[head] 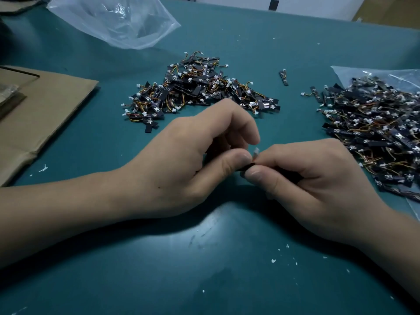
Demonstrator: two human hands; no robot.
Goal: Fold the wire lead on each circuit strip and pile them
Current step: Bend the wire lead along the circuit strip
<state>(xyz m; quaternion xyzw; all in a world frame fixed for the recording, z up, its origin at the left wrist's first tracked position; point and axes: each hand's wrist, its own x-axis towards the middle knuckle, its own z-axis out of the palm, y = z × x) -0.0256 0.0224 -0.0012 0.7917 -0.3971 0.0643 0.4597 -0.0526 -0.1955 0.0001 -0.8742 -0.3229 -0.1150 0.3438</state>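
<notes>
Both hands meet at the middle of the teal table, pinching one small black circuit strip [248, 166] between them. My left hand [195, 160] grips its left end with thumb and curled fingers. My right hand [304, 178] pinches its right part, which runs hidden into the palm. The strip's white connector [256, 152] sticks up between the two thumbs. A pile of strips with folded leads [195, 87] lies behind the hands. A bigger heap of strips [372, 133] lies at the right on a clear plastic bag.
A flattened cardboard sheet [45, 114] lies at the left. An empty clear plastic bag [118, 19] lies at the back left. One lone strip [283, 77] sits between the two heaps. White crumbs dot the table [204, 269] near me.
</notes>
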